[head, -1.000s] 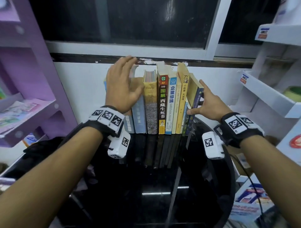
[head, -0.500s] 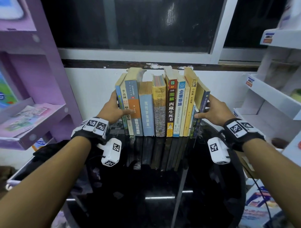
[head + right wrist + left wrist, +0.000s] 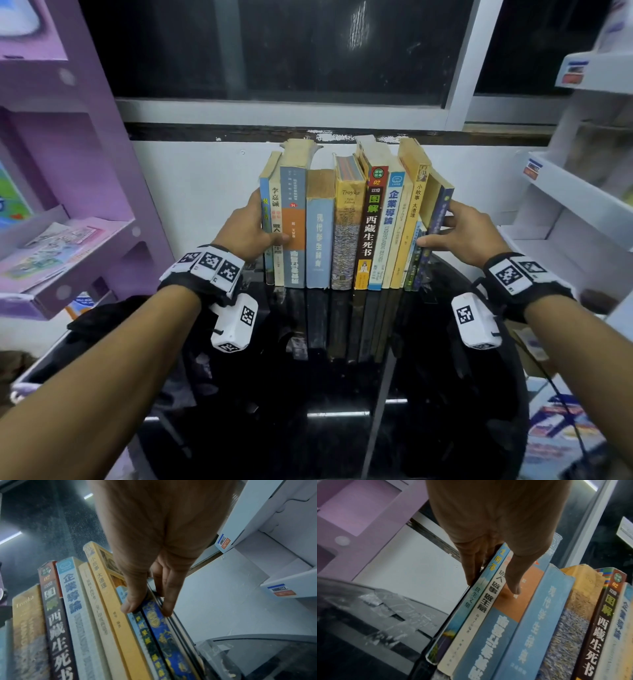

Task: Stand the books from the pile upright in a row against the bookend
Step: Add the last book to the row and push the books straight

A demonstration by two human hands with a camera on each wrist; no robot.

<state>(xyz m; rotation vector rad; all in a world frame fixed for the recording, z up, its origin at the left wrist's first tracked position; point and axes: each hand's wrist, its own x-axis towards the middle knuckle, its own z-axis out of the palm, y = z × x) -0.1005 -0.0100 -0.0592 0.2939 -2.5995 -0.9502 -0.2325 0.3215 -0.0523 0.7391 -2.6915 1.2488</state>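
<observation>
A row of books [image 3: 342,233] stands upright, spines toward me, at the back of the black glossy table [image 3: 342,411]. My left hand [image 3: 260,226] is at the row's left end. Its straight fingers [image 3: 469,566] lie flat along a thin black plate [image 3: 452,618] beside the leftmost light-blue book [image 3: 471,601], and its thumb rests across the spines. At the right end my right hand [image 3: 442,229] presses the leaning dark blue book [image 3: 159,628], straight fingers [image 3: 169,601] on its outer side and thumb on the neighbouring spines. I cannot tell whether the dark edges there are a bookend.
A white wall and a dark window stand right behind the row. A purple shelf unit [image 3: 68,240] is close on the left and a white shelf unit [image 3: 565,205] on the right. Magazines [image 3: 565,428] lie low at the right, past the table's edge.
My left hand has come down from the tops of the left books to the row's left end. The right hand has stayed at the right end. The last half second shows little movement.
</observation>
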